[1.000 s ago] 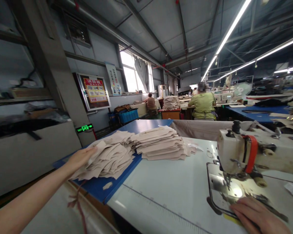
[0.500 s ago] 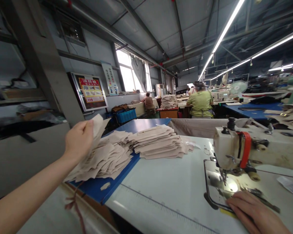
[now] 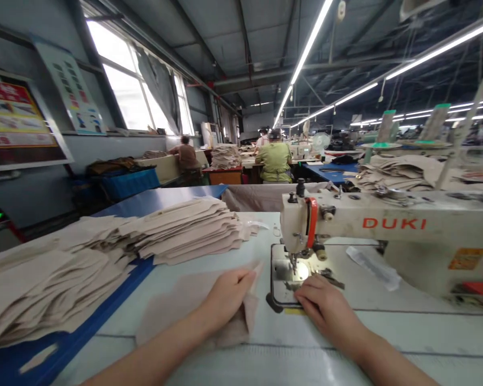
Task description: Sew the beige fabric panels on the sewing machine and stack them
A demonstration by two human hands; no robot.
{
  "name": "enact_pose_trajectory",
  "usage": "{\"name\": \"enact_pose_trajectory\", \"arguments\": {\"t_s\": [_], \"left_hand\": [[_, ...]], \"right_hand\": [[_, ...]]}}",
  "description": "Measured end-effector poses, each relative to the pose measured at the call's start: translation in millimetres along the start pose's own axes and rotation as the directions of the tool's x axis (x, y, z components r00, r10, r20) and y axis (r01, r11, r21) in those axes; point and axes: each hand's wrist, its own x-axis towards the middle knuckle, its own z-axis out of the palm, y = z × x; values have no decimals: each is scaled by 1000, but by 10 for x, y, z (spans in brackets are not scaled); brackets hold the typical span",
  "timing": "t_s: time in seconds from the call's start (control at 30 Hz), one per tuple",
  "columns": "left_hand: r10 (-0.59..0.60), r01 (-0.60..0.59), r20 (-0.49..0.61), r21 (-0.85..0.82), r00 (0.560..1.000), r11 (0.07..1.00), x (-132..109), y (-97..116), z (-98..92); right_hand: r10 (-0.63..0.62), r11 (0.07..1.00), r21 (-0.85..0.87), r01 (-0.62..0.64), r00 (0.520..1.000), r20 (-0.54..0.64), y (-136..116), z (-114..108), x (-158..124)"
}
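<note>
My left hand (image 3: pixel 229 297) is closed on a beige fabric piece (image 3: pixel 173 303), which hangs over the pale table (image 3: pixel 121 316) left of the sewing machine (image 3: pixel 346 214). The piece is blurred by motion. My right hand (image 3: pixel 326 303) rests at the front edge of the lit metal needle plate (image 3: pixel 282 289), its fingers bent together; whatever may be under its fingertips is hidden. Two heaps of beige fabric pieces, a neater stack (image 3: pixel 193 228) and a looser pile (image 3: pixel 52 284), lie to the left.
A blue board (image 3: pixel 92 327) lies under the looser pile. A white strip (image 3: pixel 374 268) sits beneath the machine arm. Thread cones (image 3: pixel 386 128) stand behind the machine. Two seated people, one in a green top (image 3: pixel 274 161), are farther back.
My left hand has moved right from above the looser pile to near the needle plate, bringing the fabric piece along. The view has turned right; my right hand stays by the plate.
</note>
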Motion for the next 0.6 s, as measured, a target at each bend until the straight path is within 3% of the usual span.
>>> {"name": "enact_pose_trajectory", "arguments": {"t_s": [0.13, 0.23, 0.33, 0.43, 0.5, 0.6], "left_hand": [[34, -34, 0, -61, 999, 998, 23, 51, -84], [188, -182, -57, 92, 981, 979, -105, -105, -129], [308, -345, 158, 335, 938, 877, -229, -340, -61], [246, -392, 346, 456, 905, 799, -227, -458, 45], [198, -369, 366, 487, 909, 792, -144, -454, 96], [158, -331, 356, 502, 921, 799, 36, -424, 132]], "right_hand": [[8, 1000, -1, -8, 1000, -5, 0, 1, 12], [-16, 1000, 3, 16, 1000, -3, -18, -3, 13], [-57, 998, 18, 57, 998, -7, -48, -19, 13], [-78, 996, 48, 80, 995, -54, -92, -37, 14], [-111, 993, 42, 113, 993, -51, -128, -41, 14], [-203, 979, -5, 203, 978, 46, -168, -28, 15]]}}
